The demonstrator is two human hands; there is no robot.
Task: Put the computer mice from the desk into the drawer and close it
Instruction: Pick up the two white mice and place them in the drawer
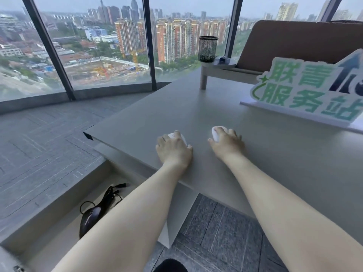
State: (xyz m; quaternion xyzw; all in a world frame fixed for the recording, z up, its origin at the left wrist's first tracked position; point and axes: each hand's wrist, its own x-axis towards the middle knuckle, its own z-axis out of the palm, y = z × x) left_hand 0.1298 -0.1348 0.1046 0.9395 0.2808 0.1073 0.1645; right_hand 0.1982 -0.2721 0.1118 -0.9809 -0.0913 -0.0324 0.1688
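2 white mice [177, 136] [216, 134] are each cupped on the desk [275, 163], 1 per hand; the open drawer [59, 218] lies down-left, nearer the left hand [173, 149] than the right hand [227, 143].

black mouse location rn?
Head view, lower left: the black mouse lies in the open drawer with its cable, beside the left forearm.

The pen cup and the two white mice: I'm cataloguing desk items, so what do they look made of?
The pen cup looks like black wire mesh, probably metal: the view shows through its wall. The left white mouse and right white mouse look like smooth matte plastic, though each hand covers most of them.
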